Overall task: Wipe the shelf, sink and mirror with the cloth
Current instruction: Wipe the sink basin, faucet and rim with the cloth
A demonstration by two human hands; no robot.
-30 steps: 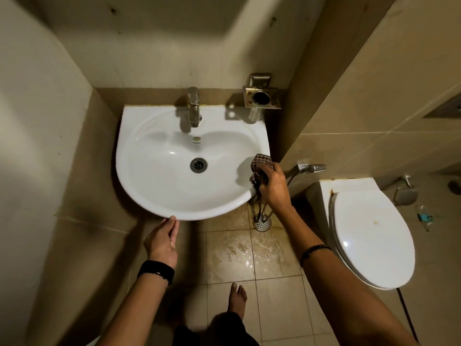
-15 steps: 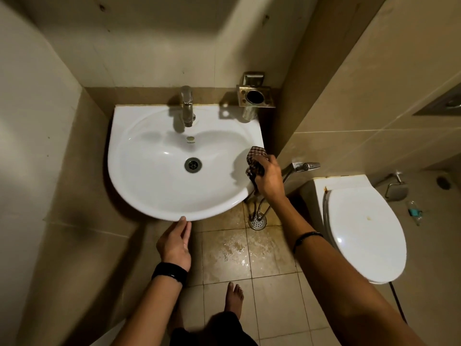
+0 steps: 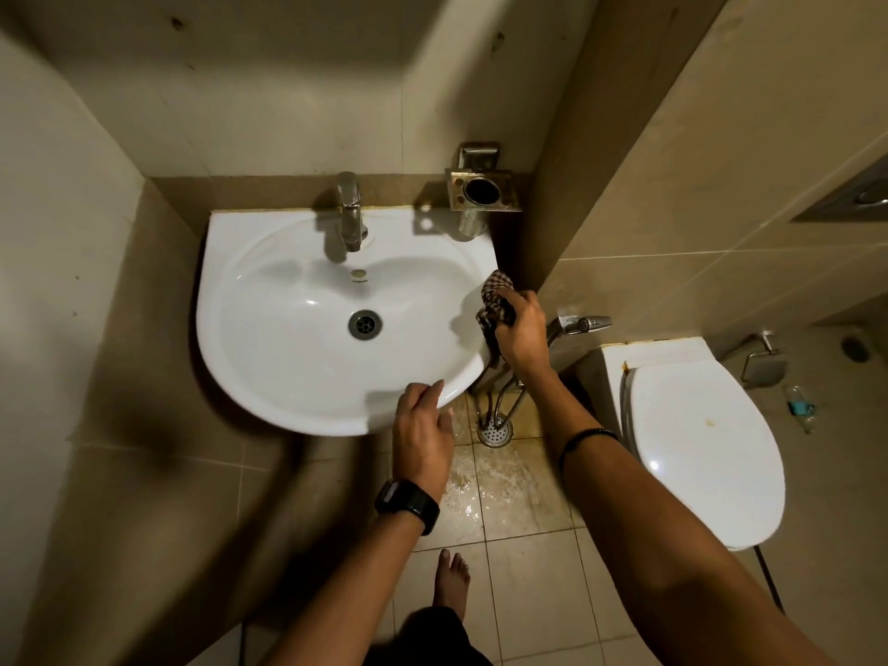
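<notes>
1. The sink (image 3: 288,338) is mid-wipe; shelf and mirror aren't in view.
2. The left hand (image 3: 420,435), open, has slid rightward along the front rim, likely bracing.
3. The right hand (image 3: 521,329) keeps the cloth (image 3: 495,300) bunched in its grip, now higher on the right rim.

The right hand (image 3: 521,331) hides part of the cloth (image 3: 495,300), the frame's edge cuts both forearms, and the small bottle (image 3: 800,408) by the toilet (image 3: 706,454) is unreadable.
</notes>
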